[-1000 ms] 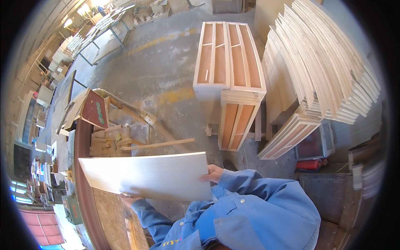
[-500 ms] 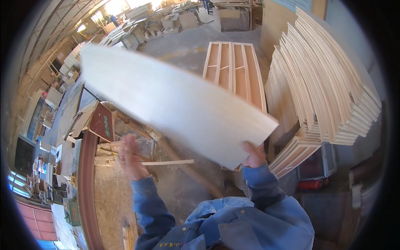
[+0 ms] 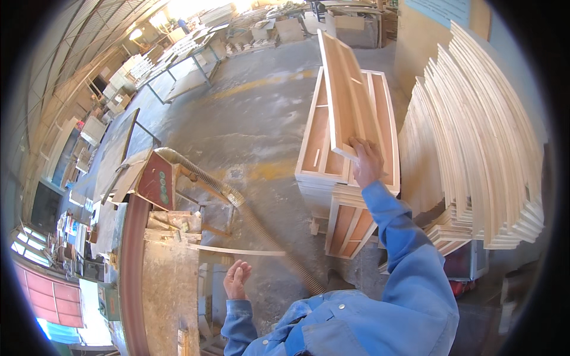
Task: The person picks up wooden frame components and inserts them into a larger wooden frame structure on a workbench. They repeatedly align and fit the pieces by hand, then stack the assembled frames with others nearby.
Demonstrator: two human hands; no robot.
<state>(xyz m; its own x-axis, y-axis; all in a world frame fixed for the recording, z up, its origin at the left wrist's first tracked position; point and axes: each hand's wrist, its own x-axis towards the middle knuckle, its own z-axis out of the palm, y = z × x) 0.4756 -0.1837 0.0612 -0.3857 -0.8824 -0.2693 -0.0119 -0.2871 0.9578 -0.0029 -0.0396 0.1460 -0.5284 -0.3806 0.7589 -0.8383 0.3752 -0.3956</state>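
Observation:
My right hand (image 3: 368, 161) grips the near end of a long wooden frame panel (image 3: 350, 89), its fingers inside the near edge. The panel is tilted up on its long side above a stack of similar framed panels (image 3: 313, 145), whose tops show pale strips over reddish-brown boards. Whether its lower edge touches the stack, I cannot tell. My left hand (image 3: 237, 279) is empty, fingers loosely bent, beside a worn wooden bench (image 3: 169, 296). A thin wooden strip (image 3: 240, 251) sticks out from the bench just beyond that hand.
Many tall pale panels (image 3: 475, 142) lean in a row on the right. A ribbed hose (image 3: 264, 228) runs across the floor from a red-sided machine (image 3: 155, 181) at the left. A metal-framed table (image 3: 184, 65) stands farther off.
My right hand has swung the panel from across my front to above the stack on the right, turning its ribbed side into view. My left hand has dropped lower and nearer my body.

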